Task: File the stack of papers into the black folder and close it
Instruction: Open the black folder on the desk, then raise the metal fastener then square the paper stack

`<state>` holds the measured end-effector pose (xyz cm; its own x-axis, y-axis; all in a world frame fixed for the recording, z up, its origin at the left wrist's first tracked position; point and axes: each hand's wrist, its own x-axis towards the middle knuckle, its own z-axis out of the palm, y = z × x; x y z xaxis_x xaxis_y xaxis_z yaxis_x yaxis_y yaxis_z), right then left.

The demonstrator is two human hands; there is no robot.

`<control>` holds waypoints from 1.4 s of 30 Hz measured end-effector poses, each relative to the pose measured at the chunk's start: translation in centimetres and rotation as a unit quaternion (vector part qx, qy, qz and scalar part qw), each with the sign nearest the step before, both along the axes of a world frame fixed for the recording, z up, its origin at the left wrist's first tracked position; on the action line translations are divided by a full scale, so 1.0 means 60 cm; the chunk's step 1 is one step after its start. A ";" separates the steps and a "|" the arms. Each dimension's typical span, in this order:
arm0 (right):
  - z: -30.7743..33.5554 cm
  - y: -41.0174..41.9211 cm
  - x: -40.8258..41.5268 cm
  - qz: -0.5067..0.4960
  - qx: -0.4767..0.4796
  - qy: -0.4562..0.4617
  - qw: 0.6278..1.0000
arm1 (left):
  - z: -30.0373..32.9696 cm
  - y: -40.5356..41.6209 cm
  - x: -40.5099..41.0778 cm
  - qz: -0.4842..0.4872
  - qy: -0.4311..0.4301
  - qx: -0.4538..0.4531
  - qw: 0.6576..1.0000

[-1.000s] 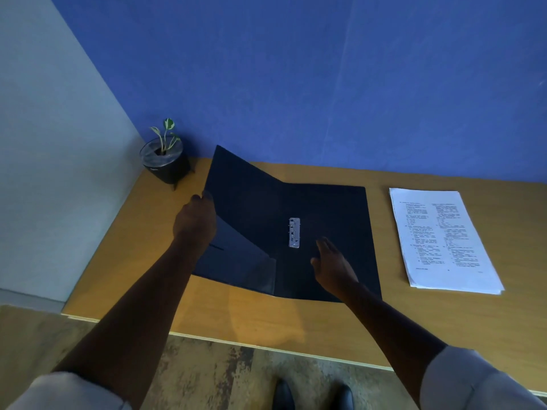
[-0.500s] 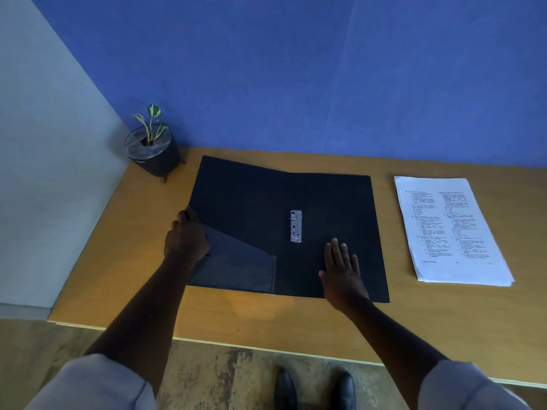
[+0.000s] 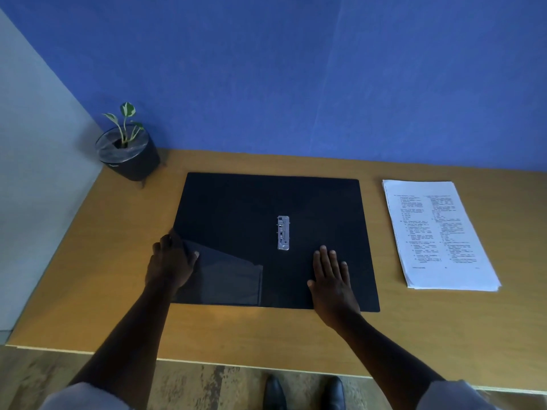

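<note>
The black folder (image 3: 266, 202) lies spread flat on the wooden desk, with a metal clip (image 3: 283, 232) at its spine and a translucent pocket (image 3: 228, 279) on its left half. My left hand (image 3: 171, 263) rests on the folder's left edge, fingers over the pocket's corner. Flat on the right half, near the front edge, lies my right hand (image 3: 331, 279) with its fingers spread. The stack of printed papers (image 3: 438, 232) sits on the desk to the right of the folder, apart from it.
A small potted plant (image 3: 127, 152) stands at the desk's back left corner against the blue wall. The desk (image 3: 88, 276) ends at a pale wall on the left. Beyond its front edge my shoes (image 3: 305, 392) show on the floor.
The folder's left cover, raised a second ago, has been laid down flat by my left hand. My right hand has settled flat on the right half.
</note>
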<state>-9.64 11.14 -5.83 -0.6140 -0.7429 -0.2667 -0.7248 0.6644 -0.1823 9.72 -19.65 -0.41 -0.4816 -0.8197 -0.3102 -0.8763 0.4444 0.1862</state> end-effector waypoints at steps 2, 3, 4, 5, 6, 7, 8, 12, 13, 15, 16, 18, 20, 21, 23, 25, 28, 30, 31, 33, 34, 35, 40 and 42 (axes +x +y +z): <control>0.000 0.000 0.000 0.000 0.001 0.002 1.000 | -0.003 0.003 0.001 -0.004 -0.004 -0.007 1.000; 0.000 0.000 -0.001 0.001 0.001 0.002 1.000 | -0.004 0.005 0.000 -0.005 -0.009 -0.009 1.000; 0.000 0.000 -0.001 0.003 0.001 0.002 1.000 | -0.004 0.007 -0.002 -0.006 -0.013 -0.011 1.000; 0.000 0.001 0.000 0.004 0.000 0.003 1.000 | -0.005 0.011 -0.004 -0.006 -0.018 -0.015 1.000; 0.000 0.001 -0.001 0.004 0.000 0.004 1.000 | -0.006 0.014 -0.007 -0.006 -0.020 -0.023 1.000; -0.001 0.001 -0.001 0.004 -0.002 0.004 1.000 | -0.007 0.019 -0.009 -0.006 -0.020 -0.033 0.999; -0.001 0.000 -0.001 0.004 -0.006 0.004 1.000 | -0.009 0.023 -0.013 -0.010 -0.018 -0.045 0.999; -0.003 -0.002 -0.005 -0.004 -0.027 -0.002 1.000 | -0.018 0.043 -0.038 -0.062 0.004 -0.083 0.995; -0.003 -0.003 -0.008 -0.006 -0.032 -0.001 0.999 | -0.022 0.048 -0.047 -0.080 0.005 -0.079 0.994; -0.005 -0.007 -0.018 -0.009 -0.049 -0.002 0.999 | -0.031 0.059 -0.067 -0.106 0.015 -0.052 0.993; -0.005 -0.010 -0.024 -0.008 -0.057 -0.003 0.998 | -0.035 0.064 -0.078 -0.114 0.023 -0.036 0.993; -0.005 -0.018 -0.039 -0.005 -0.066 -0.004 0.998 | -0.039 0.076 -0.101 -0.131 0.042 -0.018 0.990; -0.007 -0.028 -0.053 -0.007 -0.075 -0.004 0.997 | -0.040 0.089 -0.123 -0.143 0.059 -0.003 0.988; -0.008 -0.033 -0.060 -0.008 -0.078 -0.005 0.997 | -0.040 0.096 -0.134 -0.146 0.065 0.007 0.987; -0.010 -0.044 -0.072 -0.008 -0.076 -0.007 0.997 | -0.041 0.110 -0.151 -0.153 0.072 0.023 0.985; -0.012 -0.055 -0.079 -0.006 -0.076 -0.007 0.997 | -0.044 0.121 -0.165 -0.162 0.076 0.029 0.983; -0.016 -0.062 -0.083 -0.009 -0.080 -0.004 0.997 | -0.046 0.134 -0.185 -0.166 0.080 0.034 0.982; -0.021 -0.060 -0.080 -0.010 -0.080 -0.002 0.997 | -0.046 0.141 -0.198 -0.167 0.080 0.039 0.982; -0.023 -0.059 -0.079 -0.010 -0.079 0.001 0.997 | -0.046 0.144 -0.204 -0.168 0.081 0.041 0.982; -0.025 -0.059 -0.077 -0.009 -0.077 0.008 0.997 | -0.046 0.149 -0.215 -0.169 0.082 0.042 0.981; -0.026 -0.059 -0.077 -0.009 -0.078 0.010 0.997 | -0.046 0.150 -0.220 -0.168 0.082 0.042 0.981; -0.027 -0.059 -0.077 -0.009 -0.078 0.013 0.997 | -0.046 0.151 -0.223 -0.165 0.082 0.043 0.982; -0.030 -0.059 -0.075 -0.009 -0.073 0.026 0.997 | -0.055 0.148 -0.223 -0.156 0.095 0.036 0.982; -0.031 -0.059 -0.075 -0.008 -0.072 0.030 0.997 | -0.062 0.147 -0.219 -0.158 0.106 0.019 0.982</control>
